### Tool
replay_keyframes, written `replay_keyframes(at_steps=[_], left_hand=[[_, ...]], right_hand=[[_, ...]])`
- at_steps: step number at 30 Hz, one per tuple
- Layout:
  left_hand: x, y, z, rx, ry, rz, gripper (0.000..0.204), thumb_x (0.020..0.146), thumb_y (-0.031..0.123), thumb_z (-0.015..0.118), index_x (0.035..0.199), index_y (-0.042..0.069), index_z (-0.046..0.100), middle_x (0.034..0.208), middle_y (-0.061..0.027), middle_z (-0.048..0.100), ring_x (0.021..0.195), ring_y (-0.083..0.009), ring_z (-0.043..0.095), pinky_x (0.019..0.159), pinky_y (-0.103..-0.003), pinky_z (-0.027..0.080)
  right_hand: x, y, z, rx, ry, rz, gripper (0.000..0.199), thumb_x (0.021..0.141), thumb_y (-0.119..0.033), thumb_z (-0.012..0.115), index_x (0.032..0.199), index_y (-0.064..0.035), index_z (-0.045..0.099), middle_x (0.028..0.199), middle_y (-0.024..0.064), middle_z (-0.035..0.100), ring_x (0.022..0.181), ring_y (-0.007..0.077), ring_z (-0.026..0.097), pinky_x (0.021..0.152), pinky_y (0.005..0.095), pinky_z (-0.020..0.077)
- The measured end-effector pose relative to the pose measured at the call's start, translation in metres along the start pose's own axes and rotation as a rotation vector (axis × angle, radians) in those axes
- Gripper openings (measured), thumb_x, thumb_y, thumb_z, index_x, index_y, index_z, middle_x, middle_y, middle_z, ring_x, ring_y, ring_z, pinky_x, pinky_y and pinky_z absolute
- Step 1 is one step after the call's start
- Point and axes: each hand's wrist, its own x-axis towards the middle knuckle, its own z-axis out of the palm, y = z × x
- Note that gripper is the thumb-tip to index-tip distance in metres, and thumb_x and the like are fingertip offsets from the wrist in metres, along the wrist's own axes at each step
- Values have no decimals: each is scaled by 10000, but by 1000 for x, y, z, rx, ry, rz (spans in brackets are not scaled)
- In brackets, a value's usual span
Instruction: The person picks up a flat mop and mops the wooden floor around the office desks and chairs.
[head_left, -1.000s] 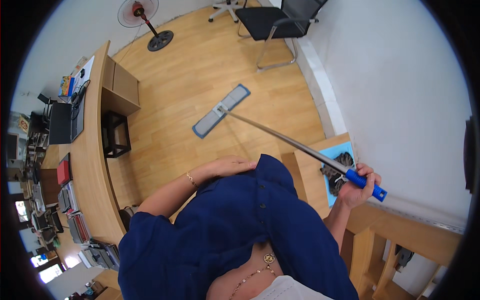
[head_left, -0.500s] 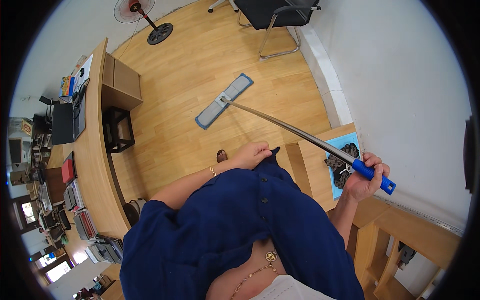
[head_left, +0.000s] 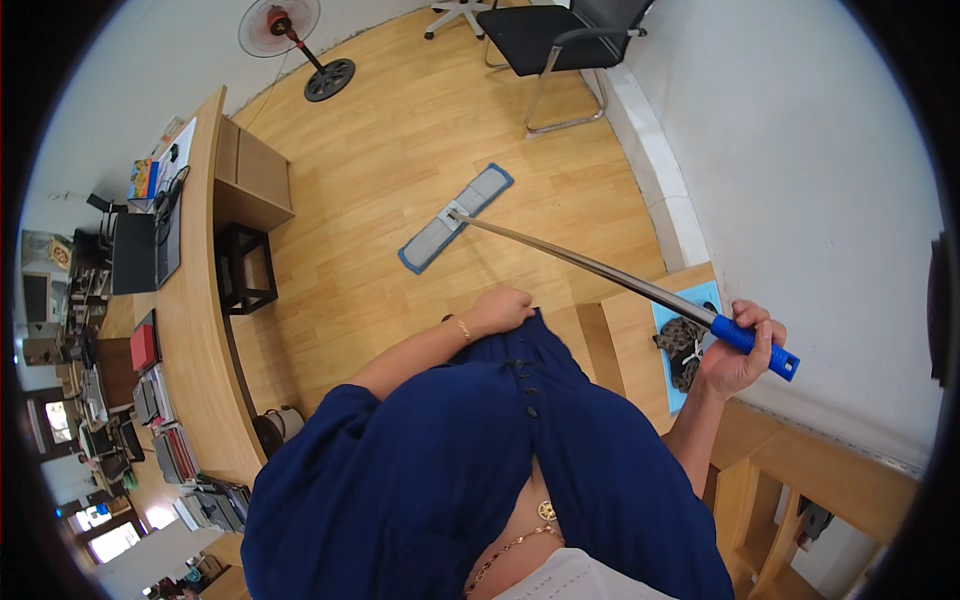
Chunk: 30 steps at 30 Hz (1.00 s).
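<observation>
A flat mop (head_left: 590,265) slants across the view, with its long metal pole ending in a blue grip at the right. Around that grip my right hand (head_left: 738,358) is closed. The wide grey mop head (head_left: 432,240), edged in blue, lies flat on the wooden floor ahead of me. My left hand (head_left: 503,310) is closed on the hem of my dark blue shirt (head_left: 460,430), pulling the cloth forward at the front. A bracelet circles that wrist.
A wooden desk (head_left: 200,370) with a laptop (head_left: 145,252) and folders runs along the left. A standing fan (head_left: 328,80) and black chair (head_left: 545,40) are at the far end. Right of me, a low wooden cabinet (head_left: 630,345) carries a light blue tray (head_left: 668,375) holding dark patterned cloth.
The view has shifted slightly, so the room sits a little lower and further right. My right hand keeps the mop grip and my left still holds the shirt hem.
</observation>
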Motion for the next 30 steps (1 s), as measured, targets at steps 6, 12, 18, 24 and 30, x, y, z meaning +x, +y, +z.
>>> replay_keyframes(at_steps=[6,12,18,24,30], left_hand=[[-66,-58,-18,-725,-293,-581,548,831,623,494,815,87,604,678,-35,564,552,-149,521,505,-298,420],[-124,-61,-7,-1026,-315,-563,448,850,524,564,778,82,583,656,33,482,592,-83,435,527,-268,393],[-116,-83,21,-1004,191,-561,373,844,436,614,768,71,590,666,-5,538,613,-116,473,556,-278,390],[-133,-62,-34,-248,-152,-534,316,786,363,657,850,55,629,788,-110,635,720,-225,585,639,-339,436],[-36,13,-30,-108,301,257,741,570,162,773,1248,81,487,1176,-173,561,1118,-347,501,922,-413,426]], right_hand=[[-3,1,-4,-38,-43,0,124,886,-159,485,785,-92,460,705,91,527,756,218,483,799,393,397],[-15,-6,-3,-37,-40,0,132,871,-147,501,772,-75,453,689,97,532,744,225,503,775,386,415],[-19,-18,-5,-48,-161,81,162,891,-235,491,850,-79,492,807,109,537,816,225,480,808,404,392],[-26,-72,-21,147,-271,22,453,856,-433,515,1095,-49,498,943,108,515,886,233,473,837,410,399],[-34,-101,-34,-83,-450,-29,378,890,-331,524,1108,-22,499,970,119,546,942,216,515,828,399,423]])
